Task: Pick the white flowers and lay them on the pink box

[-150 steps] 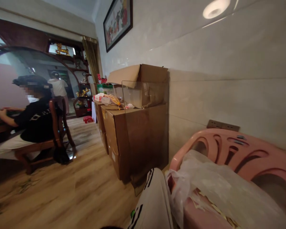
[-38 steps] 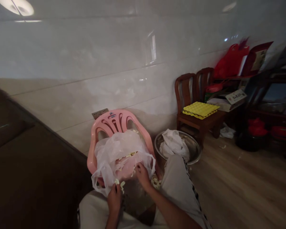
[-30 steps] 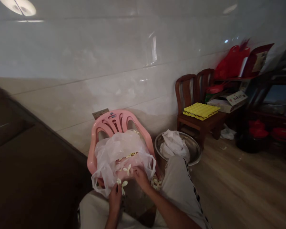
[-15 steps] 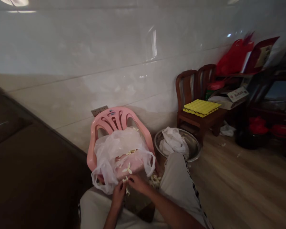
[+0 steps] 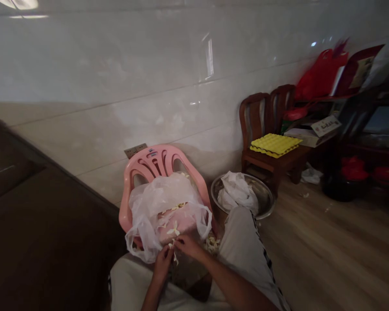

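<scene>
My left hand (image 5: 163, 259) is closed in a pinch on a small whitish flower (image 5: 175, 258), part of which hangs below the fingertips. Right beside it, the fingers of my right hand (image 5: 188, 247) pinch the flower's upper end; the exact grip is too small to make out. Just beyond both hands, another pale flower (image 5: 173, 230) lies at the front of the seat of a pink plastic armchair (image 5: 125, 194). A translucent white plastic bag (image 5: 145, 203) spreads over that chair, with yellowish-white pieces (image 5: 178, 206) in its opening.
More pale pieces (image 5: 212, 244) lie low at the chair's right side. A metal basin (image 5: 266, 203) holds a white plastic bag (image 5: 236, 192). Farther right, yellow egg trays (image 5: 275, 144) rest on a wooden chair (image 5: 254, 112). Dark furniture (image 5: 52, 233) fills the left.
Both hands stay together at the front of the chair and shift only slightly. The flower between them hangs a little differently. The view has moved a touch.
</scene>
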Available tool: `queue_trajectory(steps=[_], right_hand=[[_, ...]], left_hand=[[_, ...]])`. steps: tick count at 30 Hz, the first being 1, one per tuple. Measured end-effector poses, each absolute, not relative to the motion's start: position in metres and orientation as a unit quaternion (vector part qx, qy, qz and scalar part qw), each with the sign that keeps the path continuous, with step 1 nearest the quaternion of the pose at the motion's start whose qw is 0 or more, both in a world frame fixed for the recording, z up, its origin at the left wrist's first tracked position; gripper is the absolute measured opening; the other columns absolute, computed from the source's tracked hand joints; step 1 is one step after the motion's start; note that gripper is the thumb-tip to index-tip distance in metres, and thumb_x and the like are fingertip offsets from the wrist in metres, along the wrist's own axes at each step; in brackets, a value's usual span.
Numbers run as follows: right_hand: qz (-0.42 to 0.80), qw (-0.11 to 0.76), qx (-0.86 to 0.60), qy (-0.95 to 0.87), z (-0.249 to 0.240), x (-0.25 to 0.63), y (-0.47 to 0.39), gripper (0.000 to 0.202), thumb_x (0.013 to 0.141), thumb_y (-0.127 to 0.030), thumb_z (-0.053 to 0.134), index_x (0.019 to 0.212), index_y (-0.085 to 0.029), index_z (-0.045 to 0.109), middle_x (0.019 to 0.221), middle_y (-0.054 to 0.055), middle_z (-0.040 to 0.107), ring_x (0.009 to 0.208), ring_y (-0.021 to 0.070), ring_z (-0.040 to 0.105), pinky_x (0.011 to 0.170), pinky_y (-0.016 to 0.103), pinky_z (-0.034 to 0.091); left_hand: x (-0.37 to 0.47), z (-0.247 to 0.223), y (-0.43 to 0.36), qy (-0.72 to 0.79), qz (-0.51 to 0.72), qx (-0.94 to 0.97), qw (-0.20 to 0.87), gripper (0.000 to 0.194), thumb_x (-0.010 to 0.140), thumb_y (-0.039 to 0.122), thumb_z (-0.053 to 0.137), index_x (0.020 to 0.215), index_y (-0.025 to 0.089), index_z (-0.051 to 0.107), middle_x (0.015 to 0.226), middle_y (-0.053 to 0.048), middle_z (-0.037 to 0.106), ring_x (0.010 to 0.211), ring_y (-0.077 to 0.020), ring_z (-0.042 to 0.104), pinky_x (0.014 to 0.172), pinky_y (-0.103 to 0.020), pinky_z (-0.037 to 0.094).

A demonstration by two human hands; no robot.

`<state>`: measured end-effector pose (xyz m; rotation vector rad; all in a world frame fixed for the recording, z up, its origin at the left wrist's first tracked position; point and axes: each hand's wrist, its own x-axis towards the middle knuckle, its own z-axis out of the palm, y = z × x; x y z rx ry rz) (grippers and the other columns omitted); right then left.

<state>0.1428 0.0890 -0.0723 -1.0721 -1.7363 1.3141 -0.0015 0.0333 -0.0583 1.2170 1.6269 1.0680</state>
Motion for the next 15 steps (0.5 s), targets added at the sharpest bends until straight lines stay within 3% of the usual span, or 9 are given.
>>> queue_trajectory(steps=[6,15], right_hand=[[0.513,0.352,-0.409,-0.668,-0.0714,0.1431,0.0876,0.025,0.087,-0.032,0.056,0.071,-0.016,0.065,0.057,-0.003,0.056,0.053,0.0095,0.049,0.049,0.019,0.035],[0.517,0.354,-0.416,-0.659,-0.0713,0.1423,0.089,0.023,0.086,-0.028,0.058,0.068,-0.015,0.065,0.056,-0.004,0.057,0.052,0.0088,0.047,0.051,0.019,0.034]], left_hand=[[-0.002,-0.0591,0.0319,0.636,0.434,0.477,0.424,0.066,0.062,0.084,0.06,0.062,0.018,0.055,0.048,0.006,0.047,0.044,-0.0103,0.045,0.043,-0.021,0.037],[-0.0033,-0.0533,0.0328,0.616,0.432,0.508,0.419,0.066,0.063,0.083,0.061,0.057,0.018,0.056,0.047,0.003,0.052,0.047,-0.0117,0.048,0.05,-0.023,0.038]])
